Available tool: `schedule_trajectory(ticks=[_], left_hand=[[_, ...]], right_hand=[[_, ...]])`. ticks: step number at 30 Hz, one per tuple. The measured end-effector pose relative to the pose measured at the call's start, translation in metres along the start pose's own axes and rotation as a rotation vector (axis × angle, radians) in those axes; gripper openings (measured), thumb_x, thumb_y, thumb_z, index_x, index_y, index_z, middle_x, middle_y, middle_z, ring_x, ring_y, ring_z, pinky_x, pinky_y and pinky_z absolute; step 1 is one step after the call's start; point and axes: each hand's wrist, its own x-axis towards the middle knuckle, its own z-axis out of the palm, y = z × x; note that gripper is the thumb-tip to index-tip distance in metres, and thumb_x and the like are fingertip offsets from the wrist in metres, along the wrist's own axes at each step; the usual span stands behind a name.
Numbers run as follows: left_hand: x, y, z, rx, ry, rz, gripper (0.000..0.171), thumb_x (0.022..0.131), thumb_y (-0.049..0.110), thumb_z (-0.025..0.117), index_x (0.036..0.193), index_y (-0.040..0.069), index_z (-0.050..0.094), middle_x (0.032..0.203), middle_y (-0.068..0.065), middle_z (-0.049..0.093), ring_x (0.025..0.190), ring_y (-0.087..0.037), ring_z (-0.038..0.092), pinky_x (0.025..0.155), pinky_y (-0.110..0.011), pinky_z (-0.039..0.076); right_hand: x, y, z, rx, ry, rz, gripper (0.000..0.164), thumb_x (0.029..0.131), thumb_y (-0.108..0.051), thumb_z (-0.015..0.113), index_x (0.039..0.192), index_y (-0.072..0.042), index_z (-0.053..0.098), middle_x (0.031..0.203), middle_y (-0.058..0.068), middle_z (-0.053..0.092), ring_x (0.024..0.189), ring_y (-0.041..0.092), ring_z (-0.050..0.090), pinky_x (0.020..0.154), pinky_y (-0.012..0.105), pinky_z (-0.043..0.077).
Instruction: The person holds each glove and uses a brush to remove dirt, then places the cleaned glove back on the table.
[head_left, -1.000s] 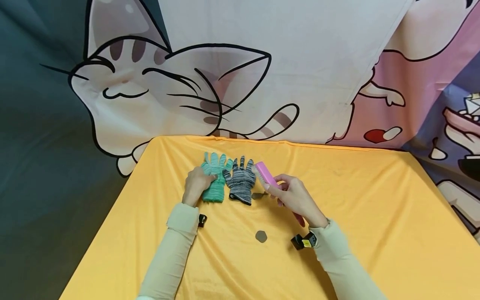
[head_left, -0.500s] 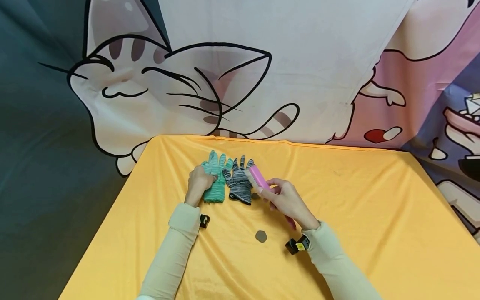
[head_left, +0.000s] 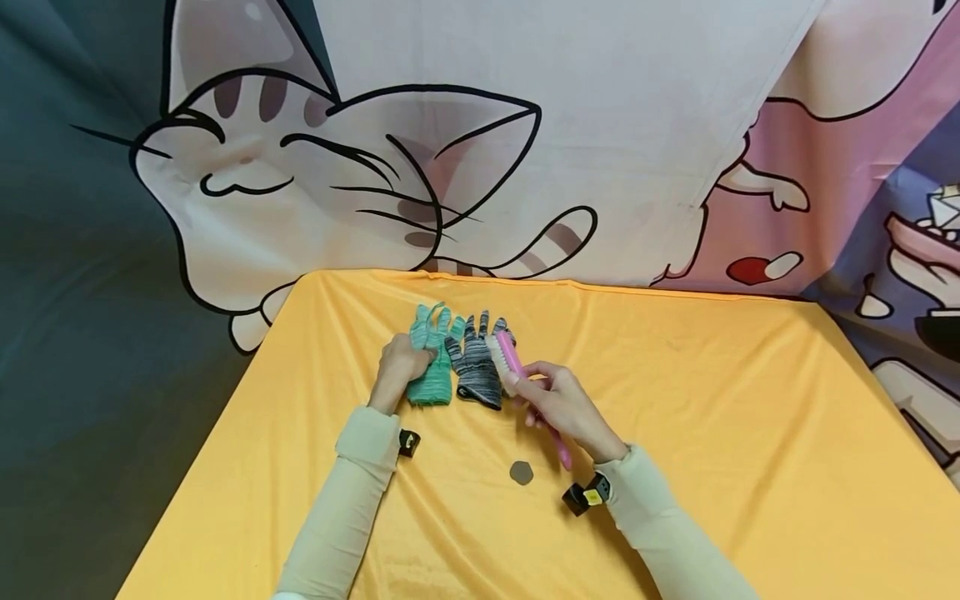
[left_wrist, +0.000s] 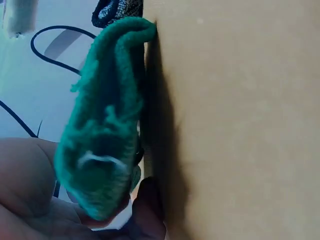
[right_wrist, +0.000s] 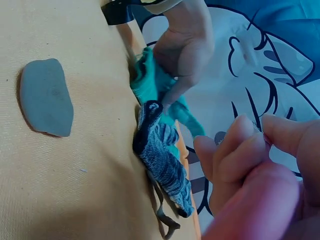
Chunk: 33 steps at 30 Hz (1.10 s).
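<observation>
A green knitted glove (head_left: 431, 385) lies at the back of the yellow-covered table, fingers pointing away. My left hand (head_left: 401, 363) grips it at its left side; in the left wrist view its cuff (left_wrist: 102, 125) gapes towards the camera. Just right of it lies a grey-and-black striped glove (head_left: 474, 367). My right hand (head_left: 564, 408) holds a pink brush (head_left: 511, 353) with pale bristles over that glove's right side. Whether the bristles touch the knit I cannot tell. In the right wrist view the brush's handle (right_wrist: 257, 205) is a pink blur.
A flat grey stone-like piece (head_left: 521, 472) lies in front of the gloves. Another thin dark piece (right_wrist: 164, 217) sits beside the striped glove in the right wrist view. Behind the table's far edge hangs a cloth printed with a cartoon cat (head_left: 247, 225).
My right hand has moved left with the brush, from beside the striped glove to over it, and the brush stands steeper. The green glove's fingers have shifted; my left hand moved slightly right.
</observation>
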Motion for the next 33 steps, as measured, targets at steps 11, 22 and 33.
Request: schedule_trajectory(ticks=[11,22,33], left_hand=[[-0.01,0.011,-0.014,-0.217,0.141,0.141,0.021,0.081,0.023,0.069,0.094,0.007,0.064,0.088,-0.009,0.062,0.072,-0.022,0.056,0.056,-0.03,0.044],[-0.034,0.038,-0.025,-0.344,0.106,0.297,0.035,0.079,0.022,0.072,0.111,0.01,0.064,0.102,-0.008,0.068,0.083,-0.02,0.064,0.068,-0.032,0.051],[-0.06,0.058,-0.017,-0.439,0.034,0.413,0.032,0.075,0.019,0.075,0.104,0.008,0.067,0.092,-0.009,0.07,0.074,-0.019,0.066,0.064,-0.031,0.053]], right_hand=[[-0.004,-0.012,-0.001,0.02,-0.023,-0.006,0.036,0.09,-0.032,0.058,0.11,-0.002,0.055,0.085,0.026,0.065,0.052,0.029,0.054,0.043,0.031,0.045],[-0.001,-0.006,-0.013,0.07,0.041,-0.017,0.041,0.085,-0.039,0.064,0.109,-0.007,0.057,0.085,0.03,0.063,0.05,0.027,0.053,0.042,0.029,0.042],[-0.013,-0.025,-0.025,0.117,0.153,-0.085,0.044,0.084,-0.04,0.063,0.11,-0.005,0.055,0.078,0.016,0.066,0.048,0.018,0.05,0.043,0.027,0.043]])
